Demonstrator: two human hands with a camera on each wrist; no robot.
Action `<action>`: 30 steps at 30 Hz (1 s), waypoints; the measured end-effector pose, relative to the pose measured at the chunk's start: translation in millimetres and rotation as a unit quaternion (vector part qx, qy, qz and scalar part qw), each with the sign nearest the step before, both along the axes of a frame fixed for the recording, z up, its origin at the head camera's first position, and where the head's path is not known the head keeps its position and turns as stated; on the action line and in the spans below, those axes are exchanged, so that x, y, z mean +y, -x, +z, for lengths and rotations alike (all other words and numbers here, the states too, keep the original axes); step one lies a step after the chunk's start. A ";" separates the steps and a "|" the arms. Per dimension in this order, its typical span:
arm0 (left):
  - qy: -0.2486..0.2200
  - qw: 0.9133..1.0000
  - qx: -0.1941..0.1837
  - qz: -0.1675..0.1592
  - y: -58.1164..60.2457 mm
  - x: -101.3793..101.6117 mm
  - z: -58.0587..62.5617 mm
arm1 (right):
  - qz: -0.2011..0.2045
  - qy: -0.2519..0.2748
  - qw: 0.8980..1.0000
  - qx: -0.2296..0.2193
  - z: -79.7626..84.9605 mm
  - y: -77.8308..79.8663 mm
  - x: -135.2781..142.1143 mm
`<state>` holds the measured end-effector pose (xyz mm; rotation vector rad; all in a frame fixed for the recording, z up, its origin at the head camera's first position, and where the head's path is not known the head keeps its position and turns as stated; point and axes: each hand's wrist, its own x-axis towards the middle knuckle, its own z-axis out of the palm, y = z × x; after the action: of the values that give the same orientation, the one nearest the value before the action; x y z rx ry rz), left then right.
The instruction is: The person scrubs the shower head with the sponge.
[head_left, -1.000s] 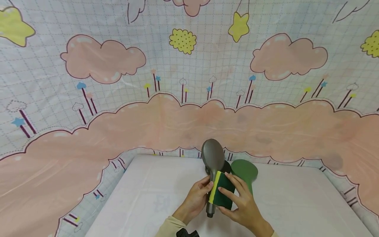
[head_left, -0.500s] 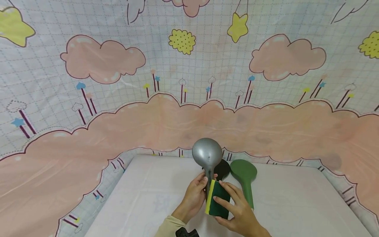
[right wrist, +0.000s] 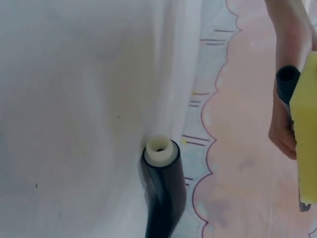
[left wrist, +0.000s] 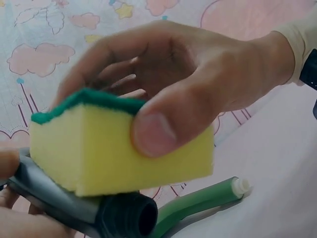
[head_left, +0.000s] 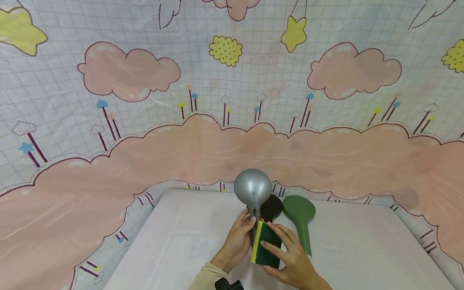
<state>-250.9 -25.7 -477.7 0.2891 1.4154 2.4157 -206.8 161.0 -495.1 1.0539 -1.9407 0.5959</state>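
Note:
My left hand (head_left: pixel 233 245) grips the handle of a grey shower head (head_left: pixel 252 186), held upright with its smooth domed back showing in the head view. My right hand (head_left: pixel 295 257) pinches a yellow and green scrub sponge (head_left: pixel 268 243) between thumb and fingers. The sponge's yellow side lies against the lower handle. In the left wrist view the sponge (left wrist: pixel 124 153) sits across the handle just above its threaded end (left wrist: pixel 131 215). In the right wrist view the sponge (right wrist: pixel 304 134) shows at the right edge, beside that open end.
Behind the hands, a black shower head (head_left: pixel 272 205) lies partly hidden on the white table (head_left: pixel 362 241). A green shower head (head_left: pixel 299 207) lies to its right, handle toward me. A patterned cloth (head_left: pixel 232 153) with clouds and stars stands behind the table.
The grey shower head has turned from nearly edge-on to show its rounded back. My right hand and the sponge have shifted down the handle and slightly left.

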 end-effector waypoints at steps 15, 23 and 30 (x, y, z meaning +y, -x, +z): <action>0.001 1.000 0.028 0.002 -2.3 4.6 3.5 | -0.031 0.020 0.999 -0.007 16.4 9.3 9.3; -0.009 1.000 0.012 -0.003 -4.9 6.3 3.7 | -0.033 0.025 0.999 0.001 19.8 13.8 7.9; -0.003 1.000 -0.004 -0.027 -5.0 8.4 1.2 | -0.038 0.019 0.999 -0.012 20.1 15.0 7.6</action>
<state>-245.9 -17.3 -476.5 0.3127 1.3804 2.3754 -221.8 168.6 -475.0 0.9497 -1.9729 0.6027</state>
